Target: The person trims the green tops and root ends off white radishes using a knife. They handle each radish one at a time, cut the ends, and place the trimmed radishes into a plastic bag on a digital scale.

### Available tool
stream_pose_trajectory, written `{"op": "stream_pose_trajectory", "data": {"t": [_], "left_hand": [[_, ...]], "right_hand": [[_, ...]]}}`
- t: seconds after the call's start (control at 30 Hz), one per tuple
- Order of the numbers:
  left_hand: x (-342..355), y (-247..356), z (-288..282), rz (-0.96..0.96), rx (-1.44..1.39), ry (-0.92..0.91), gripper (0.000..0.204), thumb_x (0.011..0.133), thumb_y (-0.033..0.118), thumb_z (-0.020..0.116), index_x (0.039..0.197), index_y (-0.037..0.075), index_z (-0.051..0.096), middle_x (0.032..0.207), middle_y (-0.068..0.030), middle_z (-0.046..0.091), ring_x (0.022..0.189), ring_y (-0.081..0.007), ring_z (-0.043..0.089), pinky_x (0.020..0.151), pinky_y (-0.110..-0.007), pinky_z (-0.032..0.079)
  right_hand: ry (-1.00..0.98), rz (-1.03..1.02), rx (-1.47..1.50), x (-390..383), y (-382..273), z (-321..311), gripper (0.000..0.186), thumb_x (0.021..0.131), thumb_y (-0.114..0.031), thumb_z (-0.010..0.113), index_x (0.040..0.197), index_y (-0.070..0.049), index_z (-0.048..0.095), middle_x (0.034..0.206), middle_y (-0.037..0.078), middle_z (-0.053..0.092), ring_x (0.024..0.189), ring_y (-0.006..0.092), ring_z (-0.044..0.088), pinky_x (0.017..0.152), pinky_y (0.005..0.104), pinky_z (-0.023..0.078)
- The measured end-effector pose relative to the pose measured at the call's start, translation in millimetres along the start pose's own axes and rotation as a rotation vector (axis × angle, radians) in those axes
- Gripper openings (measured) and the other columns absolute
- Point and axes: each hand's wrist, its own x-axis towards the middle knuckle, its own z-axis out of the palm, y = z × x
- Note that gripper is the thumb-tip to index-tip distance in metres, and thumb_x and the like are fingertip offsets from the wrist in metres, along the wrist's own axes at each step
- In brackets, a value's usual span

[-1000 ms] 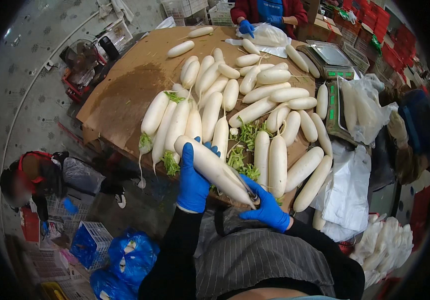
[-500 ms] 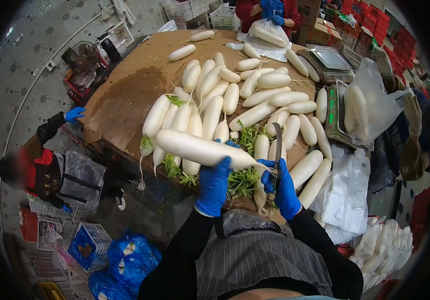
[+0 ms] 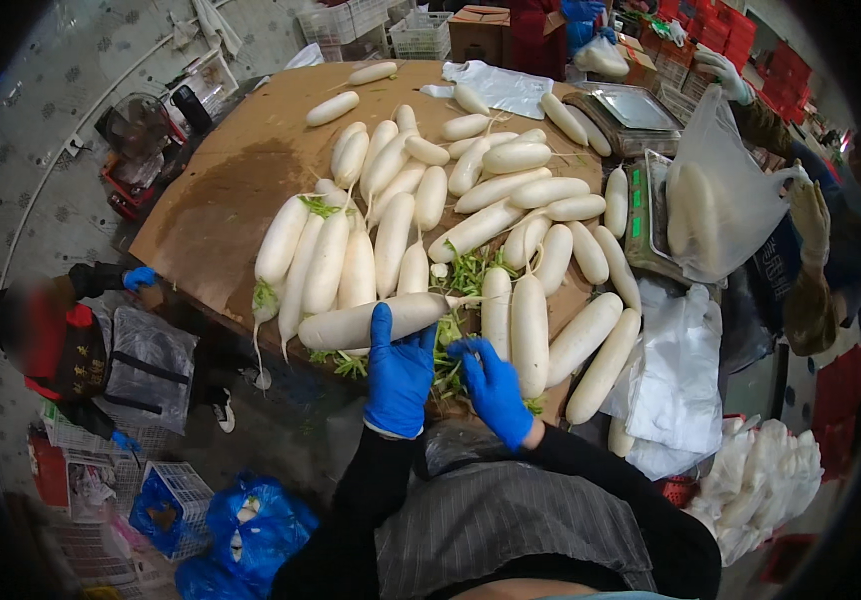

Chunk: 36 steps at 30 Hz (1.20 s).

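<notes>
The blue-gloved left hand [image 3: 398, 380] is holding a smooth, white, tapering radish [image 3: 344, 327] at the near edge of a brown cardboard tabletop [image 3: 201, 215], fingers partly closed. The blue-gloved right hand [image 3: 498, 390] is hovering by crinkled green leaves [image 3: 469, 273], fingers bent; I cannot tell what it is gripping. Pale printing is marking a co-worker's dark garment [image 3: 89, 365].

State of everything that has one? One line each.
Left hand, closed on radish
Right hand, fingers bent; contents unclear
Held radish, lying roughly level
Nearer scale, display lit green
Clear bag, radish inside
Far white bag, lying flat
Cardboard, dark-patched
</notes>
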Motion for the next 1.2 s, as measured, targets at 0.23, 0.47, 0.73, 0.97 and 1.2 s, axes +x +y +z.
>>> {"op": "stream_pose_trajectory", "data": {"t": [0.23, 0.47, 0.73, 0.97, 1.2], "left_hand": [[-10, -2, -5, 0.039, 0.199, 0.013, 0.051, 0.091, 0.028, 0.066, 0.13, 0.002, 0.046, 0.123, -0.0137, 0.055, 0.115, -0.0261, 0.055, 0.097, -0.039, 0.049], [-17, -2, -7, 0.369, 0.633, -0.191, 0.062, 0.094, 0.038, 0.059, 0.141, 0.003, 0.038, 0.128, -0.0147, 0.052, 0.116, -0.0263, 0.054, 0.103, -0.044, 0.041], [13, 29, 12, 0.177, 0.157, -0.281, 0.066, 0.096, 0.055, 0.045, 0.147, 0.015, 0.033, 0.118, -0.0137, 0.059, 0.104, -0.0271, 0.058, 0.098, -0.043, 0.045], [15, 25, 13, -0.162, -0.199, -0.617, 0.069, 0.096, 0.058, 0.042, 0.148, 0.015, 0.03, 0.117, -0.0148, 0.061, 0.1, -0.0276, 0.059, 0.093, -0.041, 0.048], [3, 9, 36, 0.416, 0.771, -0.493, 0.076, 0.093, 0.031, 0.059, 0.152, 0.012, 0.016, 0.143, -0.016, 0.038, 0.112, -0.0251, 0.054, 0.094, -0.037, 0.05]], "right_hand": [[-0.097, -0.155, 0.182, 62, -31, -18, 0.04, 0.089, -0.014, 0.067, 0.126, -0.005, 0.056, 0.091, 0.003, 0.064, 0.076, 0.0089, 0.056, 0.069, 0.0238, 0.047], [-0.254, 0.2, 0.488, 18, -17, -34, 0.05, 0.084, -0.017, 0.074, 0.126, 0.002, 0.056, 0.072, 0.003, 0.061, 0.059, 0.0107, 0.053, 0.054, 0.0265, 0.045], [-0.438, 0.497, 0.74, -22, -24, -41, 0.058, 0.085, -0.019, 0.071, 0.135, -0.001, 0.048, 0.07, 0.002, 0.058, 0.046, 0.0086, 0.044, 0.043, 0.0236, 0.036], [-0.479, 0.191, 0.577, -30, -40, -39, 0.08, 0.082, -0.008, 0.074, 0.149, -0.003, 0.03, 0.142, 0.011, 0.044, 0.122, 0.0177, 0.042, 0.102, 0.0327, 0.033], [-0.152, 0.053, 0.361, -44, -33, -39, 0.072, 0.081, -0.01, 0.076, 0.144, -0.006, 0.042, 0.143, 0.01, 0.048, 0.128, 0.0178, 0.047, 0.108, 0.033, 0.036]]}}
